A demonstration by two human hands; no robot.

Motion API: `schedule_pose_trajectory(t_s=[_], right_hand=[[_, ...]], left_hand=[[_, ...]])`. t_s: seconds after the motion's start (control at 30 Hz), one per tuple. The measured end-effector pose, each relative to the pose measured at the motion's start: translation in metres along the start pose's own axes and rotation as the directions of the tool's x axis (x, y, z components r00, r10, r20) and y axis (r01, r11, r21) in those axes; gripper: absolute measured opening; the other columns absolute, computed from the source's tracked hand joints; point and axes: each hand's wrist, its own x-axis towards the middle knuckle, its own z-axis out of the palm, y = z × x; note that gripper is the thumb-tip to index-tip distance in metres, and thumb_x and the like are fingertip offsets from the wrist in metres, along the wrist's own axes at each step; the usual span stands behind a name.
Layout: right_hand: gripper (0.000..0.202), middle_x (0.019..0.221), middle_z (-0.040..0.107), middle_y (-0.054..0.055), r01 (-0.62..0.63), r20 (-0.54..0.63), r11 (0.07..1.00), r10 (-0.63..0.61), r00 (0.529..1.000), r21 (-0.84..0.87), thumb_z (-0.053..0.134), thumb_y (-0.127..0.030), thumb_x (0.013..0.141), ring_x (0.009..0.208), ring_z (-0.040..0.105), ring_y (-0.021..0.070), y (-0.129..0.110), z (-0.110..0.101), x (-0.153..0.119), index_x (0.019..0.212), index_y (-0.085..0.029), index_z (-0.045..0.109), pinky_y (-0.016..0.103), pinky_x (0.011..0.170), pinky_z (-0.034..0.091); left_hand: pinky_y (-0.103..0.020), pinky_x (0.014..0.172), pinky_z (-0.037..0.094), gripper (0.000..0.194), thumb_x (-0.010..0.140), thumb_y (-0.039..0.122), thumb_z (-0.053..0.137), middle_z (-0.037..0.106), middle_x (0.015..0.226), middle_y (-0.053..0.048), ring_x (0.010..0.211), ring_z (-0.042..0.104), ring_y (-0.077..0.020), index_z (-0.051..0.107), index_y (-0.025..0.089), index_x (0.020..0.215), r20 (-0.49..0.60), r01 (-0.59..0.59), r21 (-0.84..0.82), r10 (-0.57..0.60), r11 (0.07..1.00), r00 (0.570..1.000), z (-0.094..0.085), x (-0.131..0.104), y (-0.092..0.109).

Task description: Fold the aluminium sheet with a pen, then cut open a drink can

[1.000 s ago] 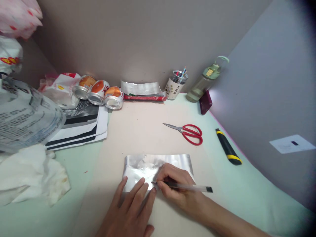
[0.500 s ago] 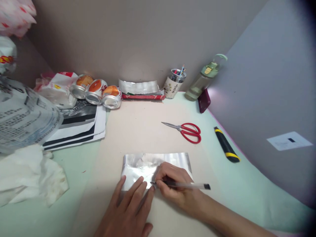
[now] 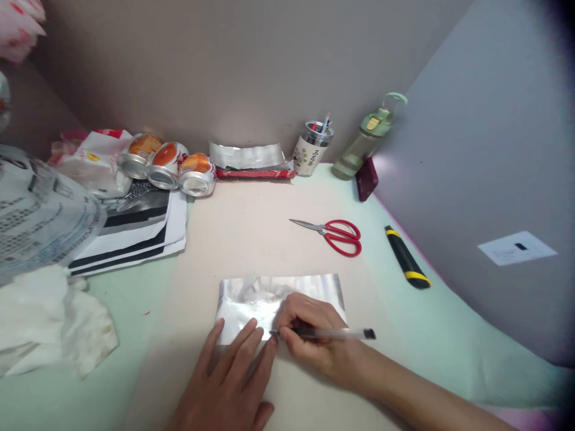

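Observation:
A shiny silver metal sheet (image 3: 242, 299) lies flat on a pale board (image 3: 233, 233) in front of me. My left hand (image 3: 236, 371) rests with its fingers spread, the tips pressing along the sheet's near edge. In my right hand (image 3: 309, 329) a pen (image 3: 354, 334) with a clear barrel and black end is gripped; its tip touches the sheet close to my left index finger. The right hand covers part of the sheet's right half. Beyond the sheet lie scissors (image 3: 341, 236) with red handles.
A black and yellow utility knife (image 3: 408, 258) lies at the right by the wall. Along the back stand a green bottle (image 3: 359, 146), a pen cup (image 3: 309, 152) and cans (image 3: 197, 173) on their sides. Papers (image 3: 135, 239), a plastic bag (image 3: 40, 209) and crumpled tissue (image 3: 58, 323) crowd the left.
The whole view has shifted slightly, so everything sits a little further left. Both hands keep their places on the sheet, and the pen tip stays near the left fingertip.

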Motion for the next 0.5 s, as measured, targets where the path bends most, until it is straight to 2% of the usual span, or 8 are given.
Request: schedule_pose_trajectory(t_s=[0.23, 0.5], right_hand=[[0.018, 0.070, 0.057, -0.001, 0.014, -0.045, 1.000, -0.015, 0.999, -0.009, 0.054, -0.009, 0.085, 0.065, 0.050, 0.0131, -0.0012, 0.0016, 0.0010, 0.071, -0.020, 0.055, 0.025, 0.060, 0.039], [0.015, 0.074, 0.058, -0.001, 0.014, 0.008, 1.000, -0.014, 1.000, -0.004, 0.056, -0.007, 0.084, 0.069, 0.051, 0.0131, -0.0001, 0.0006, -0.0002, 0.074, -0.019, 0.056, 0.025, 0.063, 0.039]], left_hand=[[-0.038, 0.124, 0.002, 0.051, 0.086, 0.053, 0.065, 0.071, 0.123, -0.005, 0.124, 0.056, -0.0197, 0.060, 0.022, 0.126, -0.010, 0.015, -0.006, -0.015, 1.000, 1.000, -0.0016, -0.0006, 0.0011], [-0.035, 0.123, 0.005, 0.045, 0.088, 0.053, 0.063, 0.074, 0.117, -0.005, 0.118, 0.060, -0.0191, 0.064, 0.022, 0.120, -0.052, 0.010, -0.006, -0.010, 1.000, 0.999, -0.0057, 0.0062, 0.0004]])
